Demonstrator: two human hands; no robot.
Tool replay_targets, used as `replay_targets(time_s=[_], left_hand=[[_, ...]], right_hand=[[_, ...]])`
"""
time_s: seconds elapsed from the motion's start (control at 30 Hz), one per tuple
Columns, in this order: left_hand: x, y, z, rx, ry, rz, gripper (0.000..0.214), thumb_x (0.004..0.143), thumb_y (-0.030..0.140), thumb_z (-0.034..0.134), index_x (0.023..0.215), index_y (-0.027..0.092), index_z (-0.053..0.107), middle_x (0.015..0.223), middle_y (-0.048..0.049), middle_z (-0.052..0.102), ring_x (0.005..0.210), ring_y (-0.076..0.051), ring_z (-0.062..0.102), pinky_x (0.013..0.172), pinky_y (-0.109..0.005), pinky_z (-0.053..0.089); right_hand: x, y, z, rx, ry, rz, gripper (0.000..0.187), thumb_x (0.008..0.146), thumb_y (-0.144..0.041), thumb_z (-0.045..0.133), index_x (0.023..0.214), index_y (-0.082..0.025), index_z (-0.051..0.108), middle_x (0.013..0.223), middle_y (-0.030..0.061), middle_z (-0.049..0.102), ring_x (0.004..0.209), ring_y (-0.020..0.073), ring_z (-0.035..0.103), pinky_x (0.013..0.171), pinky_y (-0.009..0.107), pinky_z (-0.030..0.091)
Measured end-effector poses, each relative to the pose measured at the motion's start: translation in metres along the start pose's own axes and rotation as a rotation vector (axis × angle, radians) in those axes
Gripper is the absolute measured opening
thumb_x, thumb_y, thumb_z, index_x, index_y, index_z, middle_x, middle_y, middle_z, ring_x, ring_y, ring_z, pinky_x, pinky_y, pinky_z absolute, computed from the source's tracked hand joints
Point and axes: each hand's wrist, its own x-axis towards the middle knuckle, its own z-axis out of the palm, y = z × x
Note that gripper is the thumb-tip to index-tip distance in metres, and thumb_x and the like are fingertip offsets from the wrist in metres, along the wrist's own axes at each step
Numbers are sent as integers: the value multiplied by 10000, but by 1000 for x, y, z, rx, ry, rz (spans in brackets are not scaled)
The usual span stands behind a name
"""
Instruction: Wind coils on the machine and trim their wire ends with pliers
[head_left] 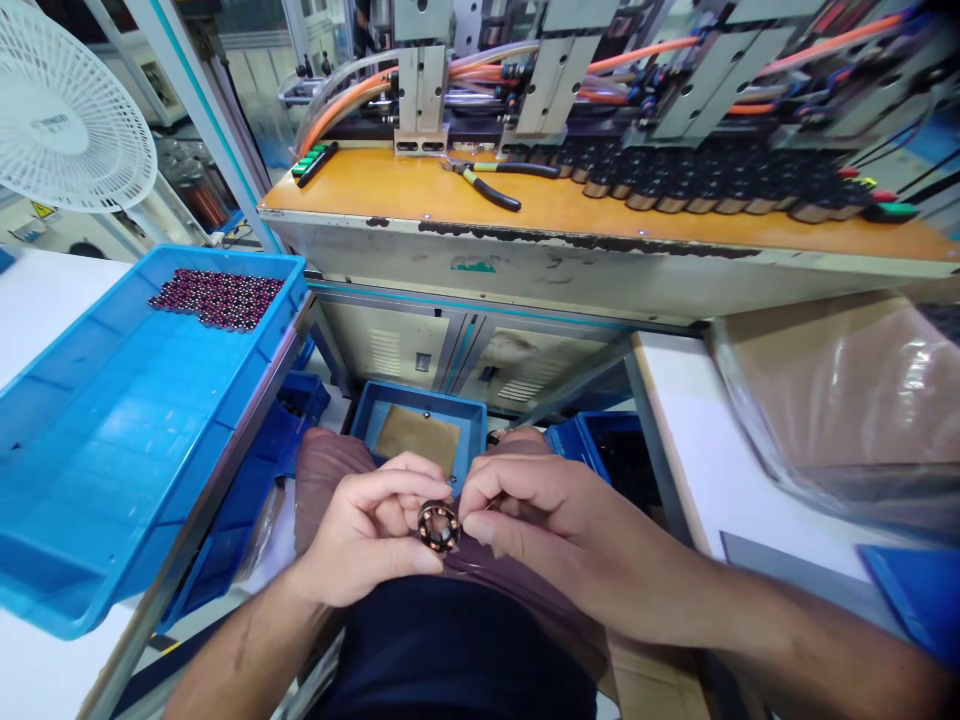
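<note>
A small round stator with copper windings [439, 526] is held over my lap. My left hand [367, 535] has its fingers curled round the stator's left side. My right hand [525, 505] pinches at the stator's right edge with thumb and forefinger; a fine wire may be between them, but it is too thin to be sure. Both hands touch the part at once.
A large blue tray [112, 440] at the left holds a cluster of several similar wound parts [217, 297]. A small blue bin [420, 425] lies on the floor ahead. Pliers [487, 185] rest on the orange machine bench [600, 205]. White fan [67, 110] upper left; plastic bag [847, 400] right.
</note>
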Motion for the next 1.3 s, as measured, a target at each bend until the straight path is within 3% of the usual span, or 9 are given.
replay_targets(time_s=[0.17, 0.27, 0.33, 0.43, 0.5, 0.6, 0.93, 1.17, 1.3], left_hand=[[0, 0, 0, 26, -24, -20, 357, 670, 145, 838, 1006, 239, 767, 999, -41, 559, 691, -74, 578, 628, -199, 514], [0, -1, -2, -14, -38, -32, 323, 681, 159, 833, 988, 221, 754, 976, -36, 547, 707, -86, 589, 634, -202, 513], [0, 0, -2, -56, -43, -55, 301, 679, 196, 840, 965, 197, 745, 967, -40, 543, 712, -96, 596, 625, -202, 506], [0, 0, -1, -125, -60, -101, 295, 672, 270, 851, 919, 166, 727, 942, -37, 535, 681, -87, 582, 583, -179, 470], [0, 0, 1, -166, -78, -131, 308, 666, 304, 857, 894, 151, 718, 921, -35, 536, 678, -82, 567, 584, -169, 449], [0, -1, 4, -244, -94, -172, 329, 657, 296, 864, 923, 163, 722, 929, -33, 550, 709, -87, 564, 626, -173, 445], [-2, -3, 10, -311, -34, -243, 365, 584, 283, 897, 890, 161, 742, 888, -44, 557, 693, -102, 539, 582, -177, 446], [2, -3, 11, -298, -64, -215, 330, 628, 260, 875, 920, 178, 743, 913, -35, 554, 661, -84, 546, 561, -177, 445], [4, -3, 9, -226, -73, -143, 316, 658, 228, 857, 953, 185, 753, 953, -41, 553, 703, -82, 544, 590, -170, 432]], right_hand=[[-2, -2, 1, -17, -25, 29, 165, 919, -161, 556, 759, -179, 592, 682, -53, 565, 631, 70, 506, 583, 185, 386], [-8, 0, -3, -104, -119, -1, 177, 951, -207, 541, 783, -188, 592, 715, -41, 595, 645, 83, 527, 588, 204, 403], [-12, 4, -7, -224, -123, -116, 148, 953, -212, 558, 811, -190, 593, 750, -29, 618, 675, 95, 553, 633, 226, 432], [-14, 12, -12, -450, 71, -400, 39, 933, -147, 592, 951, -179, 605, 859, 12, 653, 796, 132, 601, 768, 284, 477], [-12, 15, -13, -562, 160, -576, 143, 932, -109, 583, 1065, -160, 594, 949, 54, 664, 908, 162, 617, 841, 317, 493], [-7, 13, -12, -615, 137, -723, 190, 946, -109, 560, 1132, -139, 582, 994, 76, 671, 953, 166, 623, 847, 308, 521], [2, 6, -11, -552, 96, -830, 51, 951, -154, 578, 961, -153, 629, 848, 59, 682, 768, 149, 598, 686, 290, 519], [1, 12, -7, -525, 190, -879, 96, 964, -129, 546, 931, -122, 636, 809, 77, 688, 784, 160, 637, 704, 297, 549], [-2, 18, 0, -419, 272, -817, 82, 920, -82, 582, 945, -110, 655, 816, 85, 684, 765, 156, 635, 670, 288, 557]])
